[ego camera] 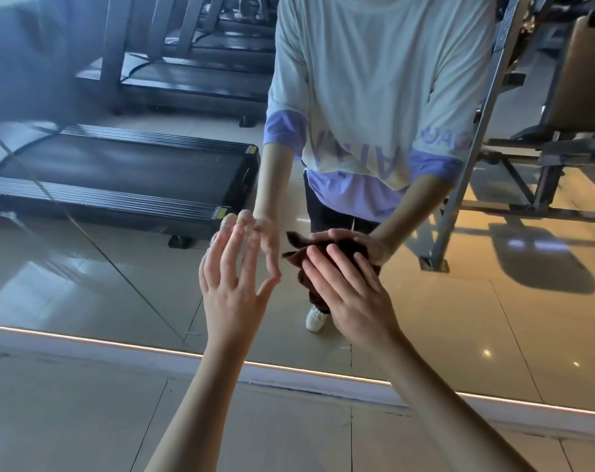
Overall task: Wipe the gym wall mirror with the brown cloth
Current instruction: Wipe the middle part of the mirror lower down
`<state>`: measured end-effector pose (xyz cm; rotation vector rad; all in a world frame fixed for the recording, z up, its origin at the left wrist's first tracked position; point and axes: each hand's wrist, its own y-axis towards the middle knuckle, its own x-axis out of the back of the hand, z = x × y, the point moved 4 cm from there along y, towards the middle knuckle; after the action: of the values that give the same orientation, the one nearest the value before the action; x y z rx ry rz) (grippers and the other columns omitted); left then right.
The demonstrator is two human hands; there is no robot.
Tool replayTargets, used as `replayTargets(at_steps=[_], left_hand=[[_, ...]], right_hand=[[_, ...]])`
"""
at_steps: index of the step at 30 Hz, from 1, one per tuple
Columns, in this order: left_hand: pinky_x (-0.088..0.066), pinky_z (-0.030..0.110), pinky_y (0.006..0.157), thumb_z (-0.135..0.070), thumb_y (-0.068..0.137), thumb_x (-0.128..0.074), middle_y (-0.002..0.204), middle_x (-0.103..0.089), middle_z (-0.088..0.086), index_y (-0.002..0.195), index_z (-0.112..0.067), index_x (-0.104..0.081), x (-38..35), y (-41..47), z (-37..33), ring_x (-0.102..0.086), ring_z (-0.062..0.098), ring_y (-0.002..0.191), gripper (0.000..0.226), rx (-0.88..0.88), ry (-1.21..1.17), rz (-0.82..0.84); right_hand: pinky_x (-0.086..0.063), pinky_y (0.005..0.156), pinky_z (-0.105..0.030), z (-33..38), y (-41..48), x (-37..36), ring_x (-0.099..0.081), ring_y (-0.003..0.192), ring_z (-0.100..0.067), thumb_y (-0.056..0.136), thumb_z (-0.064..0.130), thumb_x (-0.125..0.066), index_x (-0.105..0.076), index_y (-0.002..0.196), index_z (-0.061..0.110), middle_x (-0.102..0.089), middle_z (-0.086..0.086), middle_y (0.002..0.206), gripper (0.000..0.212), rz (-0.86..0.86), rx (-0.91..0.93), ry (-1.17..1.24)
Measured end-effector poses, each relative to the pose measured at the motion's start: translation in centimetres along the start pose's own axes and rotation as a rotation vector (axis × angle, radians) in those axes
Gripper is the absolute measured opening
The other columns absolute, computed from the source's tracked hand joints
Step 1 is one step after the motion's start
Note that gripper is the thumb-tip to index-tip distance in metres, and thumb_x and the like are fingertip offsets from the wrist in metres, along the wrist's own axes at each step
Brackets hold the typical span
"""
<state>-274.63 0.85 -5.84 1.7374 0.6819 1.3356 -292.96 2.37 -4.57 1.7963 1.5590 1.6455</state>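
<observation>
Floor tiles [85, 420] are noted nearest, below the gym wall mirror [119, 284]. Right hand [354, 294] is laid flat, fingers straight, and the brown cloth [312, 294] is pressed low on the glass. Left hand [233, 287] is spread open, nothing held, fingertips set against the glass just beside the cloth. Treadmill [119, 172] is seen reflected at left.

The glossy beige tiled floor [85, 420], crossed by dark grout lines [351, 437], meets a pale skirting strip [119, 355] under the tall glass wall mirror [85, 284].
</observation>
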Motion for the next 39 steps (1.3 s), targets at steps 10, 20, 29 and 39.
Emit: replayTargets(at_steps=[10,20,29,39], left_hand=[[-0.025,0.037,0.12,-0.035,0.083,-0.074,0.149,-0.031,0.014,0.141,-0.006,-0.04,0.6,0.4,-0.5,-0.025,0.027,0.143,0.073,0.001,0.004,0.008],[-0.029,0.041,0.118,-0.035,0.083,-0.073,0.15,-0.032,0.014,0.141,-0.007,-0.041,0.1,-0.1,0.1,-0.03,0.031,0.142,0.072,-0.003,-0.014,-0.007],[-0.039,0.04,0.102,-0.027,0.083,-0.08,0.148,-0.039,0.005,0.14,-0.014,-0.046,0.5,0.2,1.9,-0.039,0.024,0.135,0.067,-0.123,0.017,-0.032],[-0.03,0.051,0.113,-0.041,0.084,-0.074,0.148,-0.033,0.011,0.143,-0.012,-0.04,1.6,0.9,4.7,-0.036,0.032,0.136,0.073,-0.032,0.069,-0.005]], right_hand=[[-0.015,0.121,-0.042,-3.5,4.2,2.8,-0.029,0.14,-0.025,0.095,0.012,-0.047,-0.048,0.137,0.011,-0.043,-0.005,0.145,0.042,-0.191,-0.187,0.113],[-0.019,0.12,-0.041,-3.6,2.9,3.0,-0.036,0.14,-0.024,0.097,0.009,-0.048,-0.05,0.139,0.013,-0.046,-0.002,0.15,0.042,-0.104,-0.072,0.038],[-0.022,0.117,-0.038,1.1,1.6,-0.1,-0.039,0.138,-0.019,0.106,0.011,-0.028,-0.051,0.14,0.016,-0.048,0.001,0.149,0.041,0.054,0.092,-0.059],[-0.02,0.119,-0.04,3.4,2.5,-1.1,-0.029,0.143,-0.024,0.103,0.012,-0.035,-0.044,0.144,0.014,-0.039,-0.001,0.154,0.042,0.016,-0.042,-0.056]])
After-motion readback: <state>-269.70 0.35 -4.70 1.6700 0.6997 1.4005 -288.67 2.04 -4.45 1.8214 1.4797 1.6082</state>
